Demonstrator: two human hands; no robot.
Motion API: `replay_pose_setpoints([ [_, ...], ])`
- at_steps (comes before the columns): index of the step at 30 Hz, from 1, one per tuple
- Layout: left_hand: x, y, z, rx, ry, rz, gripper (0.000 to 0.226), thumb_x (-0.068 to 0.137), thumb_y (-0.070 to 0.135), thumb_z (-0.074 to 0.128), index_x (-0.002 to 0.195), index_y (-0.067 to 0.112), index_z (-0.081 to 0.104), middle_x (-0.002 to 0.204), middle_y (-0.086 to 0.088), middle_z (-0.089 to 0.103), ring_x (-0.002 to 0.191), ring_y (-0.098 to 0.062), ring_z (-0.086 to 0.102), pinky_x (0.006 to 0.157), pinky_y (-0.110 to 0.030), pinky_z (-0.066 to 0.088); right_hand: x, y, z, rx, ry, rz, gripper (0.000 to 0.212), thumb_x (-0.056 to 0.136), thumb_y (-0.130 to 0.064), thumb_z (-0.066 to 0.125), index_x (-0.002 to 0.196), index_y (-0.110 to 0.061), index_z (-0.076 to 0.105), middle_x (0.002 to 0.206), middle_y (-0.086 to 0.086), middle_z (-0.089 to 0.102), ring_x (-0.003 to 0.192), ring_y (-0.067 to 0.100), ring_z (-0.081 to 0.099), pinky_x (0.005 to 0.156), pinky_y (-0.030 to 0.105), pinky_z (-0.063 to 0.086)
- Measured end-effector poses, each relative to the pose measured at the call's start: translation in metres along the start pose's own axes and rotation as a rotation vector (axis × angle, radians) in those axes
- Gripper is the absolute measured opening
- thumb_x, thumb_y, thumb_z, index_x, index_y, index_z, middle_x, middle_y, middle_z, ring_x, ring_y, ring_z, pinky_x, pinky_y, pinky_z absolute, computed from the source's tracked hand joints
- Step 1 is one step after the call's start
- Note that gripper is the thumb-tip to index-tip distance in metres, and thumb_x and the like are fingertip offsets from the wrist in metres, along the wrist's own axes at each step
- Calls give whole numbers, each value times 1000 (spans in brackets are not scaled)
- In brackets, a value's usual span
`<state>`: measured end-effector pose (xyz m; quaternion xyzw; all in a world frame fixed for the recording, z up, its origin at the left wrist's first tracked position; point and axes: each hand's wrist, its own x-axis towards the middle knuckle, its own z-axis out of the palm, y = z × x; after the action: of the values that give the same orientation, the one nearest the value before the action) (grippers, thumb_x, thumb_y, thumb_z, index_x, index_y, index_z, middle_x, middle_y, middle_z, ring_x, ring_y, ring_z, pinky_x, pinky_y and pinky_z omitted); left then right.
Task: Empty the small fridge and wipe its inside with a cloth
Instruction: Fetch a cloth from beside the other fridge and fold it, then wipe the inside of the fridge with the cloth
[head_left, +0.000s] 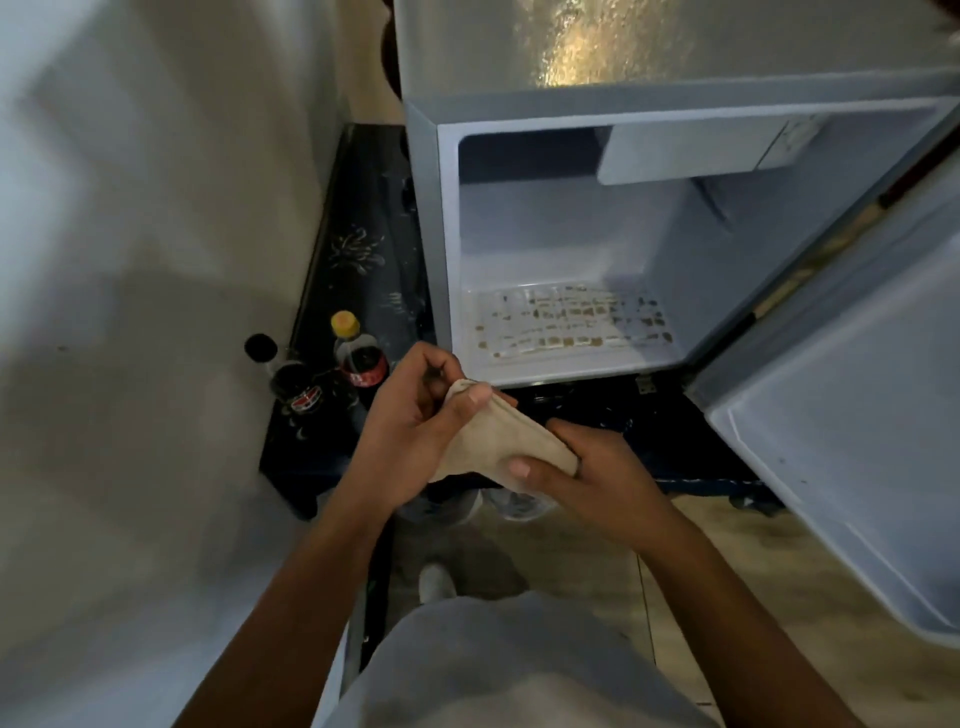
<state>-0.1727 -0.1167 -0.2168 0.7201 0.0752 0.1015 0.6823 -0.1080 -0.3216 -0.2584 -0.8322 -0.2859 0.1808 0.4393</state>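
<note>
The small grey fridge (447, 218) stands open in front of me on a dark stand. Nothing stands inside it; brown stains spot its white floor (571, 322). A small freezer box (685, 156) hangs at the top right inside. A beige cloth (498, 441) is stretched between my hands just below the fridge opening. My left hand (410, 421) pinches its upper end. My right hand (597, 478) grips its lower end.
The fridge door (852, 415) hangs open to the right. Two dark cola bottles stand on the dark stand (358, 260) left of the fridge: one with a yellow cap (358, 353), one with a black cap (280, 374). A pale wall fills the left side. Wooden floor lies below.
</note>
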Motion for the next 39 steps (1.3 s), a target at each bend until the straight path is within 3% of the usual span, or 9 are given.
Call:
replay_pose_setpoints([
  [4, 20, 2, -23, 97, 12, 56, 25, 95, 17, 72, 86, 34, 55, 63, 9, 63, 55, -2, 55, 52, -10, 42, 6, -18, 2, 17, 115, 13, 42, 89, -65, 54, 83, -23, 57, 70, -4, 61, 61, 6, 61, 53, 22, 43],
  [8, 29, 0, -25, -49, -44, 12, 23, 91, 27, 72, 86, 44, 58, 86, -15, 78, 76, -35, 73, 60, -23, 54, 8, -28, -1, 75, 144, 12, 28, 94, -47, 59, 105, -24, 70, 84, -14, 69, 78, 4, 67, 66, 17, 49],
  [17, 36, -7, -21, -35, -62, 30, 16, 85, 29, 71, 91, 43, 77, 81, 11, 80, 74, 1, 71, 67, -8, 54, 17, -26, -17, 268, 232, -94, 30, 93, -25, 63, 122, -22, 70, 105, -4, 67, 99, 4, 65, 85, 13, 48],
  [21, 39, -11, -11, 29, 2, 46, 17, 84, 32, 73, 90, 47, 76, 79, -23, 70, 70, -20, 60, 66, -17, 51, 21, -19, -25, 392, 194, -110, 30, 95, -20, 60, 124, -20, 69, 128, -5, 70, 122, 4, 62, 100, 14, 46],
  [26, 43, -20, 1, 137, 50, 43, 24, 88, 12, 74, 93, 36, 72, 87, 20, 76, 80, 4, 70, 74, -9, 55, 24, -7, -30, 533, 124, -35, 30, 92, -16, 61, 120, -20, 70, 121, -17, 73, 116, 3, 66, 97, 15, 50],
  [31, 52, -21, 6, 236, 86, 40, 28, 87, 19, 75, 87, 47, 73, 88, 24, 76, 83, 5, 71, 76, -10, 56, 32, 2, -39, 593, 81, -24, 28, 91, -19, 62, 116, -25, 72, 118, -15, 75, 114, 2, 67, 96, 14, 49],
  [34, 62, -12, 6, 368, 85, 115, 9, 87, 34, 73, 93, 39, 70, 89, 22, 75, 86, 3, 71, 79, -11, 57, 40, 6, -45, 619, 83, -35, 26, 91, -21, 63, 114, -30, 74, 118, -17, 74, 115, -1, 65, 95, 11, 47],
  [36, 68, 3, 4, 477, 169, 224, 20, 92, 41, 67, 97, 22, 71, 96, 17, 72, 91, 5, 69, 82, -13, 57, 47, 12, -51, 613, 95, -29, 25, 92, -27, 64, 112, -35, 76, 119, -15, 74, 116, 0, 65, 96, 11, 47],
  [39, 80, 37, -8, 677, 398, 626, 28, 104, 27, 59, 100, 1, 69, 107, -2, 68, 105, 4, 63, 95, -16, 49, 62, 31, -66, 579, 176, 29, 25, 96, -22, 64, 104, -43, 77, 114, -16, 76, 111, -1, 67, 92, 12, 49],
])
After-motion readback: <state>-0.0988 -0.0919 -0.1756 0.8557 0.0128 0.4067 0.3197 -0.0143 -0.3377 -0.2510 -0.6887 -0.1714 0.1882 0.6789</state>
